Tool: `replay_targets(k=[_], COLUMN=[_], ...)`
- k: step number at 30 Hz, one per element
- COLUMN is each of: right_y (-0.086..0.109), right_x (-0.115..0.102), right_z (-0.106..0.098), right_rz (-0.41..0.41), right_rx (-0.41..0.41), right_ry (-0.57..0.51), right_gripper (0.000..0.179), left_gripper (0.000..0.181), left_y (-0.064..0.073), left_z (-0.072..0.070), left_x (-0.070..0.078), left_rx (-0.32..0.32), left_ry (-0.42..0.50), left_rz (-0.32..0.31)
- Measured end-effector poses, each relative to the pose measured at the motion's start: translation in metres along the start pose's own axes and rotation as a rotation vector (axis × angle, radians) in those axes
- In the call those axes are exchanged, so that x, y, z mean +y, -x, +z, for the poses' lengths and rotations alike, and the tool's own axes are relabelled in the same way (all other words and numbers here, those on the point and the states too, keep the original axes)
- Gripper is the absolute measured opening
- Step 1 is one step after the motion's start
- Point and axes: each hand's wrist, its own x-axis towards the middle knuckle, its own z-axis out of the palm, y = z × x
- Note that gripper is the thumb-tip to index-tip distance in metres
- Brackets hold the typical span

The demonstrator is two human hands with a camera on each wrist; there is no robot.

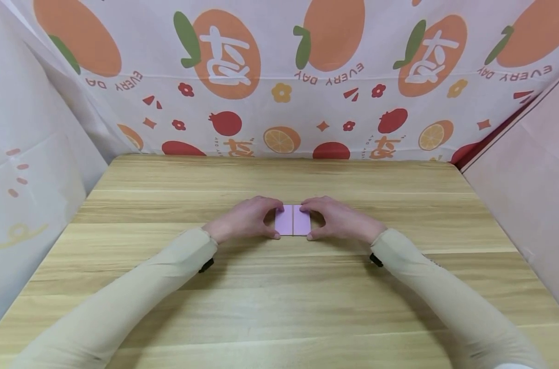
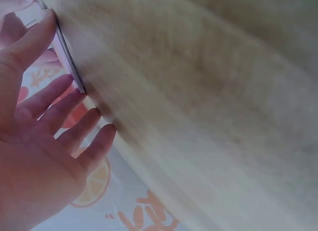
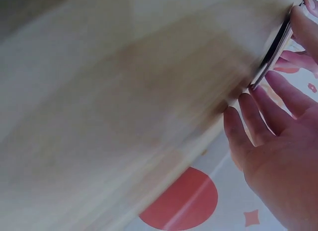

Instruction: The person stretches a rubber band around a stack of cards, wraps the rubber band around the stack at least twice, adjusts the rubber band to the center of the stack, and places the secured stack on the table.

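Note:
A thin, flat pink thing of two panels (image 1: 284,220), split by a narrow seam, lies near the middle of the wooden table; its exact kind cannot be told. My left hand (image 1: 249,219) pinches its left panel, thumb at the near edge and fingertips at the far edge. On the right panel my right hand (image 1: 337,219) pinches in mirror fashion. In the left wrist view, the left thumb (image 2: 32,39) meets the slim edge (image 2: 70,62). The right wrist view shows a dark slim edge (image 3: 273,49) between right thumb and fingers; other right fingers (image 3: 241,129) reach past it.
The wooden table (image 1: 279,297) spreads around both hands. A white fruit-print cloth (image 1: 279,113) hangs along its far edge, and pale cloths hang at the left (image 1: 35,154) and right (image 1: 533,169). Both forearms cross the near half of the table.

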Motion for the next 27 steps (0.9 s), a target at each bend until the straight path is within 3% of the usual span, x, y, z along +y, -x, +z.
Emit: replay_targets(k=[11, 19, 22, 27], right_y=[0.001, 0.006, 0.011, 0.022], right_x=[-0.001, 0.000, -0.002, -0.013], right_z=[-0.002, -0.008, -0.011, -0.017], right_rz=[-0.001, 0.020, 0.031, 0.004], right_rx=[-0.010, 0.013, 0.069, 0.201], right_ry=[-0.034, -0.154, -0.167, -0.179], right_gripper=[0.071, 0.071, 0.067, 0.056], left_gripper=[0.062, 0.067, 0.066, 0.052], left_y=[0.000, 0.002, 0.004, 0.011], left_z=[0.000, -0.004, -0.006, -0.011], left_x=[-0.001, -0.007, -0.007, -0.003], left_rx=[0.002, 0.003, 0.035, 0.163], left_ry=[0.010, 0.091, 0.127, 0.158], left_rz=[0.001, 0.021, -0.010, -0.068])
